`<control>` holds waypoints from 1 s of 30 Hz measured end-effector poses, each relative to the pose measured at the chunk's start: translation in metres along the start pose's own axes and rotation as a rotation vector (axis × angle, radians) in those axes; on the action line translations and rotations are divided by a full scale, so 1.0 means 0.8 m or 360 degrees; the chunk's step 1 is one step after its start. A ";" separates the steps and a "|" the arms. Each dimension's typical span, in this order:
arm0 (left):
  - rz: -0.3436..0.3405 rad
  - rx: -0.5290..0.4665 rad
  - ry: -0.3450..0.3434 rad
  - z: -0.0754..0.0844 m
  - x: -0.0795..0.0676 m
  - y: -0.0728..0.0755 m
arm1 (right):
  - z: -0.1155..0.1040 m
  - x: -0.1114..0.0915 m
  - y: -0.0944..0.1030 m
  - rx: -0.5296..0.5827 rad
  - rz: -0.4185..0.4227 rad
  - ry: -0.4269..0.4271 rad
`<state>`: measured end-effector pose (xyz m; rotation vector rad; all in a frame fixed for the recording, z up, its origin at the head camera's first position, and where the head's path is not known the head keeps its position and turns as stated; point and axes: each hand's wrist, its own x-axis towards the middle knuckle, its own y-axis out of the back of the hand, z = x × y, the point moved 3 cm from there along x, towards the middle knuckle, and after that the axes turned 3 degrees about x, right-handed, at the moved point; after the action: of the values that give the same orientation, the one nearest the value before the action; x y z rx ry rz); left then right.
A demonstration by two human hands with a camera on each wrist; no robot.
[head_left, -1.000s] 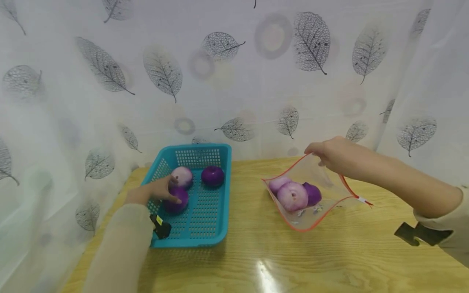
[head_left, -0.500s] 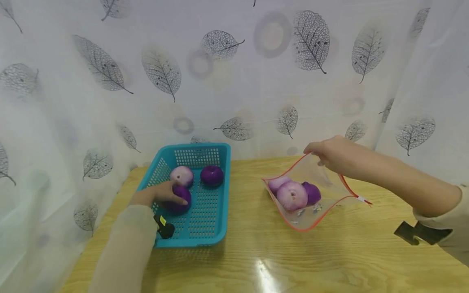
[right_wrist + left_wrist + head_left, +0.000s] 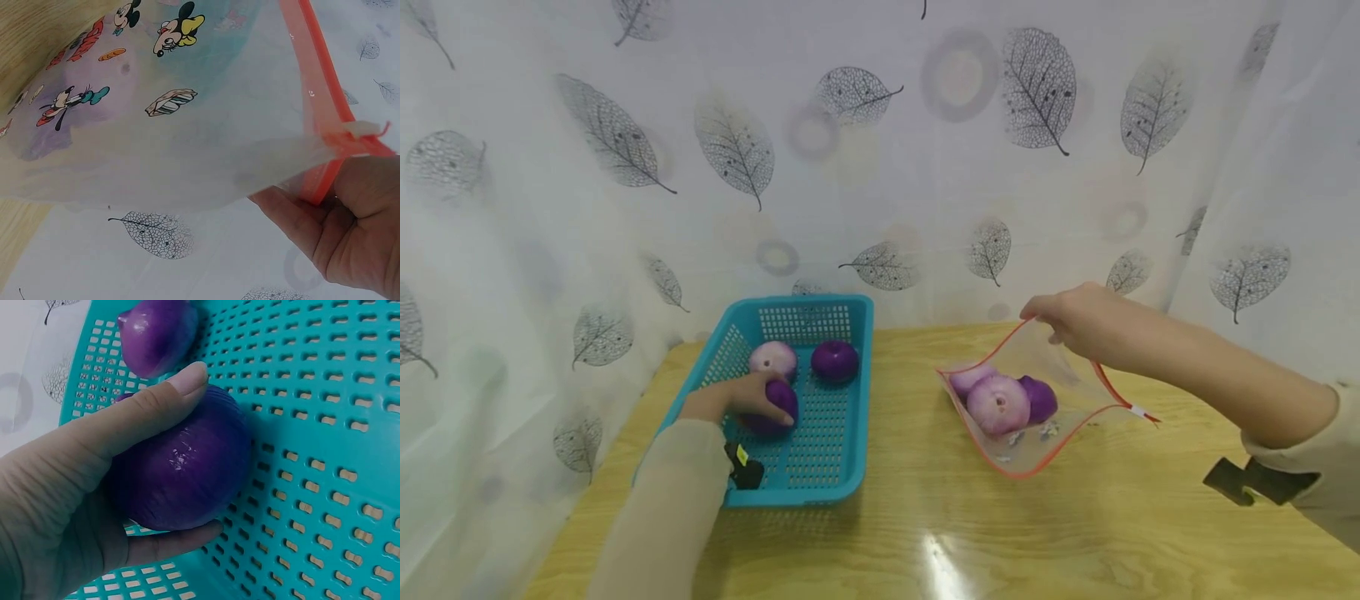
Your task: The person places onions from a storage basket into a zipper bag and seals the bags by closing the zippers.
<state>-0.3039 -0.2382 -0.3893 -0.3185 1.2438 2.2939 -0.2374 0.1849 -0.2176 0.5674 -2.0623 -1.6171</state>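
While, in head view, the left hand (image 3: 741, 395) grips an onion (image 3: 782, 399) inside the basket (image 3: 864, 400), the right hand (image 3: 1078, 323) pinches a bag (image 3: 1056, 354), onions (image 3: 998, 404) below it. Left wrist: another onion (image 3: 156, 337) beyond hand. Right wrist: red strip (image 3: 322, 62) touching hand.

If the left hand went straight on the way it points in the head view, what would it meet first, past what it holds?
Past the dark purple onion in the left hand, probably the teal basket's right wall; but depth is unclear, and a downward tilt would bring the mesh floor first.
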 end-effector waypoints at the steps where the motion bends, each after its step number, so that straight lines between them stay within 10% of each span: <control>1: -0.0009 -0.0024 0.0012 0.001 0.000 0.000 | 0.000 0.000 0.000 -0.0001 -0.0003 0.0001; 30: -0.0144 0.0162 0.0154 0.026 -0.032 0.029 | -0.002 0.000 -0.001 0.0008 -0.0016 0.0023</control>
<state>-0.2942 -0.2396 -0.3502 -0.4446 1.3602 2.1526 -0.2367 0.1832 -0.2179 0.5906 -2.0571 -1.6094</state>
